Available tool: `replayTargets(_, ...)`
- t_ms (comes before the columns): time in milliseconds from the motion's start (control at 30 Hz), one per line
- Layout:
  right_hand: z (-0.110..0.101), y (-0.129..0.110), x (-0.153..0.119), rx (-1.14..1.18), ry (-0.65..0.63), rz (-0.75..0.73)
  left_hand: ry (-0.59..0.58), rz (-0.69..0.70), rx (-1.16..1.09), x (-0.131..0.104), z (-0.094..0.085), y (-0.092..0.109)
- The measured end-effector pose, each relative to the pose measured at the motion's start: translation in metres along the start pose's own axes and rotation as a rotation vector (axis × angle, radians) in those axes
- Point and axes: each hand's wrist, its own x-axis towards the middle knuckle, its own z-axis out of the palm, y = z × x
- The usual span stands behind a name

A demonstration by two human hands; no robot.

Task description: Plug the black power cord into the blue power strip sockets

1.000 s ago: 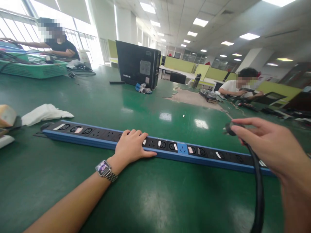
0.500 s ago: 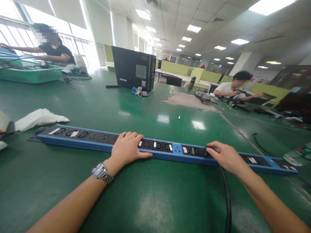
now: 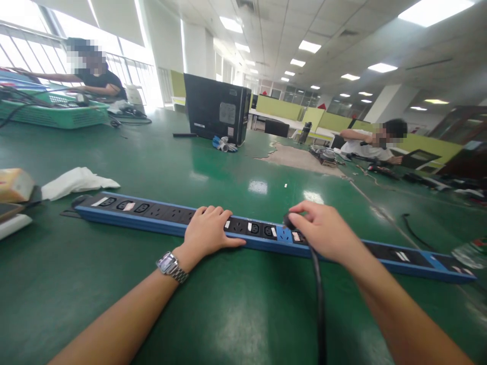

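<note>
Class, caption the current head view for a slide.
Left hand on a power strip, right hand holding a corded plug near a blue socket.

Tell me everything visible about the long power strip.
The power strip is long and narrow, its blue casing apparently metal, its black face lined with sockets, including a blue one, and pale labels. It lies sockets up on the green table, slightly slanted in view. The left hand lies across it; the right hand holds a corded plug over it, any contact there unclear.

Blue-grey gloves [image 3: 224, 144] by a black computer case [image 3: 213, 112], green basket [image 3: 57, 116] leftward.
</note>
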Motion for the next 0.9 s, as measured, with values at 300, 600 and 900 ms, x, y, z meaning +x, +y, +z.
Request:
replayTargets(300,0.097,-0.053,0.048,0.028,-0.130,0.007,0.025,0.007,0.003,-0.002,0.003,0.001)
replayTargets(600,0.107,-0.076,0.042,-0.189,-0.142,0.092,0.023,-0.003,-0.004,-0.002,0.001,0.003)
replayTargets(900,0.025,-0.038,0.034,-0.046,0.123,0.056,0.024,0.004,-0.015,-0.001,0.002,0.000)
